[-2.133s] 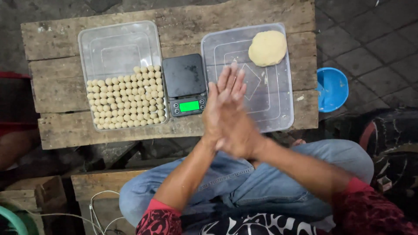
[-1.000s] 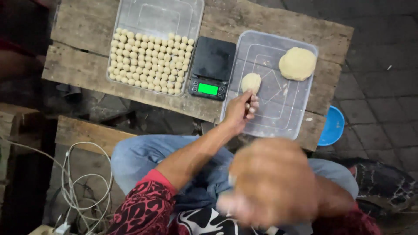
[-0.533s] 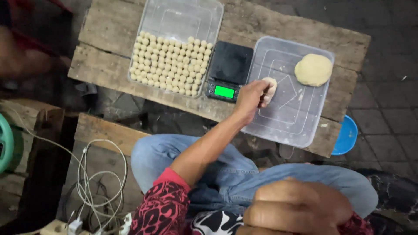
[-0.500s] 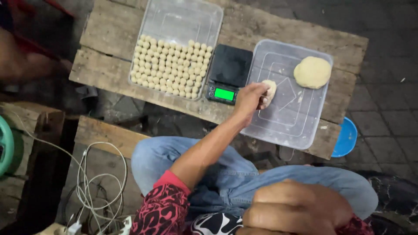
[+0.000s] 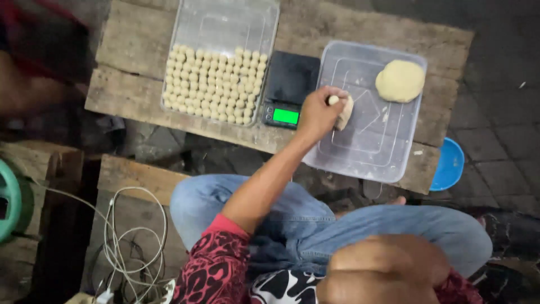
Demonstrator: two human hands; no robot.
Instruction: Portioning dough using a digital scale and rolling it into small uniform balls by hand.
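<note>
Left hand [image 5: 318, 114] outstretched, gripping dough [image 5: 344, 112].

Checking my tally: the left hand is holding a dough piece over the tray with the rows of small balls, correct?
Not quite. In the head view the left hand holds the dough piece over the other clear tray, the one with the big dough lump.

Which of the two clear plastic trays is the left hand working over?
The right-side tray, holding one big dough lump; the left hand grips dough there. The other tray holds rows of small balls.
</note>
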